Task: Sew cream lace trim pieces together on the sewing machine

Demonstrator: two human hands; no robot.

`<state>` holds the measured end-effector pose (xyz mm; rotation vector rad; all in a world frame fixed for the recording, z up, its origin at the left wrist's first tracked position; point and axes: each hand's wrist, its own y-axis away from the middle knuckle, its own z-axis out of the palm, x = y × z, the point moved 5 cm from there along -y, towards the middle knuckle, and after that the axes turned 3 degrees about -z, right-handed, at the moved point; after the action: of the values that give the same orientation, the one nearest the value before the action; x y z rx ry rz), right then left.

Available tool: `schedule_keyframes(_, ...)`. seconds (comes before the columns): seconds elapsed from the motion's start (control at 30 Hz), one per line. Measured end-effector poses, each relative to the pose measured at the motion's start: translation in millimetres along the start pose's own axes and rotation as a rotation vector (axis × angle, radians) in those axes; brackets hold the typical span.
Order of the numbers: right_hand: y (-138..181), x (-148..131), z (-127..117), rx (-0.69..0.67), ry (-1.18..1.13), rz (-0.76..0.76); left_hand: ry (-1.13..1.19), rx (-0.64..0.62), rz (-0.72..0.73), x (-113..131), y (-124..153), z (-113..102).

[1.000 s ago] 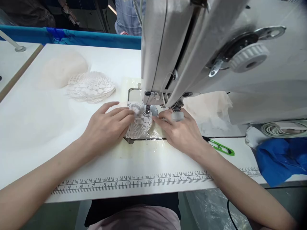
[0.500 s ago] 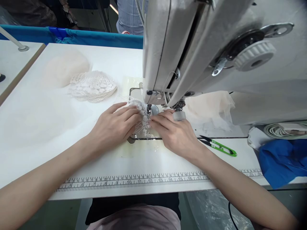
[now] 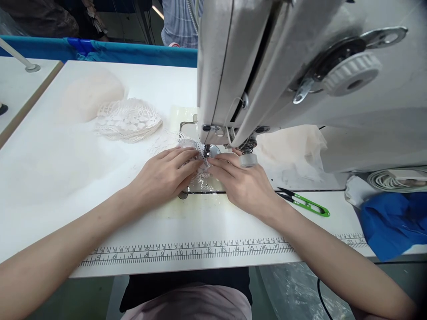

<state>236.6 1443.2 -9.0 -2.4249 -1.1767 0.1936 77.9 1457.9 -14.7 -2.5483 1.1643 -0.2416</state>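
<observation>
A piece of white lace (image 3: pixel 202 173) lies on the metal plate under the sewing machine's presser foot (image 3: pixel 207 150). My left hand (image 3: pixel 168 171) rests over the lace just left of the foot, its fingers drawn together and gripping it. At the right of the foot, my right hand (image 3: pixel 243 184) pinches the lace edge with bent fingers; its fingertips lie close to the needle area and are partly hidden by the machine head (image 3: pixel 230 75). What lies beneath both palms is hidden.
Stacked lace pieces (image 3: pixel 130 120) and sheer pale fabric (image 3: pixel 90 95) lie to the left. Green thread snips (image 3: pixel 308 205) rest at the right, near a blue cloth (image 3: pixel 393 224) and a coiled tape (image 3: pixel 396 180). A printed ruler (image 3: pixel 187 253) runs along the front edge.
My left hand has shifted slightly right, closer to the presser foot, and its spread fingers have drawn together over the lace. My right hand has barely moved.
</observation>
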Motion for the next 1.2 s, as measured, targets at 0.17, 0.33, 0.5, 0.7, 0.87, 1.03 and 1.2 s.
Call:
schedule_keyframes(0.17,1,-4,0,-0.033,0.009,-0.001,0.022,-0.05,-0.023,-3,0,2)
schedule_keyframes(0.33,4,-4,-2,-0.03,0.033,-0.009,0.001,-0.055,0.024,1,1,4)
schedule_keyframes(0.5,5,-4,-1,-0.029,0.049,-0.026,-0.004,-0.058,0.002,3,2,5)
schedule_keyframes(0.7,3,-5,-2,-0.032,0.08,-0.03,0.012,-0.036,0.002,4,1,4)
schedule_keyframes(0.87,2,-5,-2,-0.011,0.086,-0.033,-0.003,-0.022,0.004,4,1,5)
schedule_keyframes(1.03,2,-5,-1,-0.016,0.09,-0.027,-0.016,0.012,0.04,5,3,-1)
schedule_keyframes(1.2,-2,-3,-1,0.023,0.07,0.004,-0.059,0.122,0.149,8,8,-12)
